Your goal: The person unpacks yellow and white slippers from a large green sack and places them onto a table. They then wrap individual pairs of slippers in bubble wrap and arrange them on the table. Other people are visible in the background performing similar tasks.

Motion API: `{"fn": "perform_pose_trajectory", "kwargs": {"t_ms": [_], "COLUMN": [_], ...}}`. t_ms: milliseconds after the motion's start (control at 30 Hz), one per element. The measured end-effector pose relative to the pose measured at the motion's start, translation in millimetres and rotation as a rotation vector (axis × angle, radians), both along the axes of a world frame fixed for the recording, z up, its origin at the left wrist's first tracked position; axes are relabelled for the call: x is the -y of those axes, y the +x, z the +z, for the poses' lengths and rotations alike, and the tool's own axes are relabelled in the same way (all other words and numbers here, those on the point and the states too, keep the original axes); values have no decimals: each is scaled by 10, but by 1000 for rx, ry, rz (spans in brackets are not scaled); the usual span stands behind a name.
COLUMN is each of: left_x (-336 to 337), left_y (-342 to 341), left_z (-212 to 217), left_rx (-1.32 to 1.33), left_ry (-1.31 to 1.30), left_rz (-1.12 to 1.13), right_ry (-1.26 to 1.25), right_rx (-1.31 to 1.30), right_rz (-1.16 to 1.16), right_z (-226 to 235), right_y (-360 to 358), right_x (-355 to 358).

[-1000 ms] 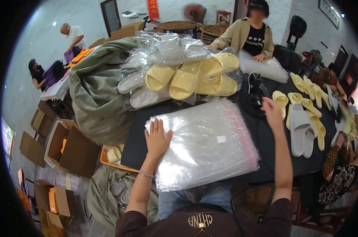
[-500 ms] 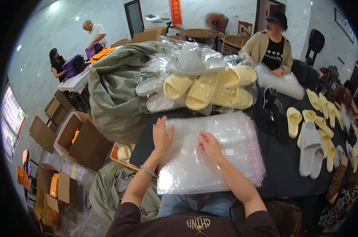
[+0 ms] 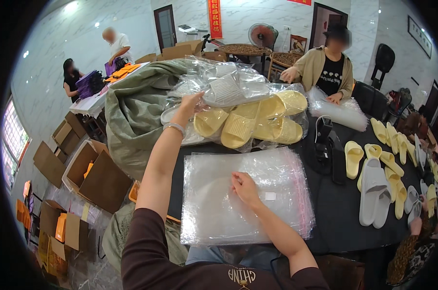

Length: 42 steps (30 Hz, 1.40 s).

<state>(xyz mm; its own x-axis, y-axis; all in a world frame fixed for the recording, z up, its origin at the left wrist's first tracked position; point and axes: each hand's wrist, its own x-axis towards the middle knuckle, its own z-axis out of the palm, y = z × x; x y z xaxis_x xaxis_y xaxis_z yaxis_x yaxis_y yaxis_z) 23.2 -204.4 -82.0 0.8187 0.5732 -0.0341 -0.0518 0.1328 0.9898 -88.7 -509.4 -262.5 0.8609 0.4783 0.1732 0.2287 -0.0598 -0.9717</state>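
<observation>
My left hand (image 3: 192,103) reaches out to the pile and closes at the left edge of the grey slippers (image 3: 223,90) in clear plastic; its fingertips are partly hidden. Bagged yellow slippers (image 3: 240,126) lie just in front of them, in the same heap. Close to my body, a stack of flat clear plastic bags (image 3: 214,217) with a pink strip along the right side rests on the black table. Over the middle of that stack is my right hand (image 3: 245,188), fingers curled together. Whether it pinches any film I cannot make out.
A big green sack (image 3: 132,111) bulges left of the pile. Loose grey slippers (image 3: 373,191) and yellow slippers (image 3: 353,158) line the table's right side, near black sandals (image 3: 327,137). Across the table a person (image 3: 332,67) handles plastic bags (image 3: 337,111). Open cartons (image 3: 105,181) stand at left.
My left hand has left the bag stack and moved forward to the bagged grey slippers. My right hand stays curled over the stack. The whole view has shifted slightly.
</observation>
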Motion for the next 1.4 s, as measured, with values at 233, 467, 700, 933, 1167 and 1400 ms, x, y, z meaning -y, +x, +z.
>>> {"fn": "perform_pose_trajectory", "kwargs": {"t_ms": [233, 467, 700, 933, 1167, 1400], "left_x": [162, 662, 1178, 1450, 1581, 1430], "left_y": [-108, -1058, -2575, -3212, -3417, -3336], "left_z": [321, 437, -572, -1257, -1125, -1182], "left_rx": [269, 435, -32, -157, -237, -167], "left_ry": [97, -168, -287, -186, -37, 760], "left_rz": [-21, -111, -80, -233, -213, 104], "right_ry": [-43, 111, 949, 1020, 606, -95], "right_rx": [183, -461, -863, -917, -706, -65], "right_rz": [-41, -6, 80, 271, 126, -234], "right_z": [-231, 186, 148, 420, 612, 1059], "right_y": [82, -5, 324, 621, 1201, 811], "right_x": [-64, 21, 273, 747, 1507, 1931]}}
